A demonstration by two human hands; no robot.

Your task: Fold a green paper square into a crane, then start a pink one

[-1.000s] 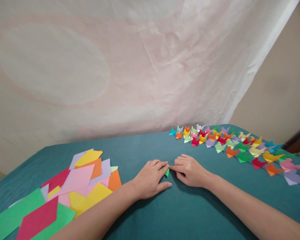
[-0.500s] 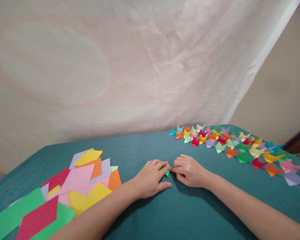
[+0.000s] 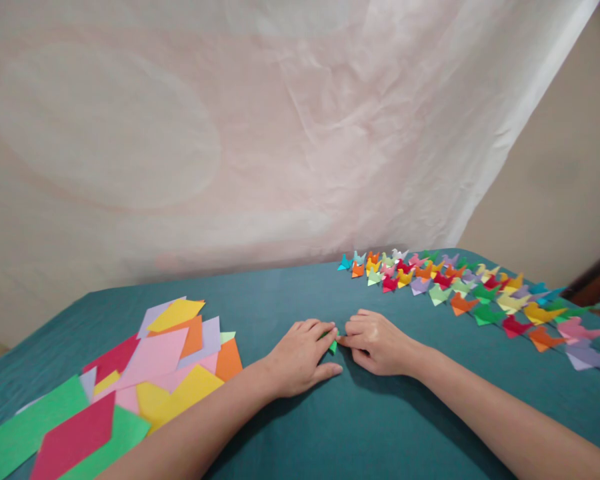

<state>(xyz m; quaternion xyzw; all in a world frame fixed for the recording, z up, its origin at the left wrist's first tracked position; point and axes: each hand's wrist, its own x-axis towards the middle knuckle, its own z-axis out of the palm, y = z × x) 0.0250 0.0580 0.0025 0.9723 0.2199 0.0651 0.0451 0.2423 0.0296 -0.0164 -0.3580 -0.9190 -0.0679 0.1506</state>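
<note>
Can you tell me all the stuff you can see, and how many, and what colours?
Small folded paper: one, green, under the left fingertips
Flat papers: many, overlapping, mixed colours, table's left side
Folded paper birds: dozens, mixed colours, table's right side
Table: one, blue-green, underneath
Hanging cloth: one, pale pinkish-white, behind
Wall: beige, right
Unclear object: brown, right edge
Left hand: one, bare, centre
Right hand: one, bare, right of centre

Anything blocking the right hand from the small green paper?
Nothing visible. The right hand points right at the edge of the small green paper. The left hand covers part of it from the opposite side; loose sheets and paper birds lie off to the sides.
</note>
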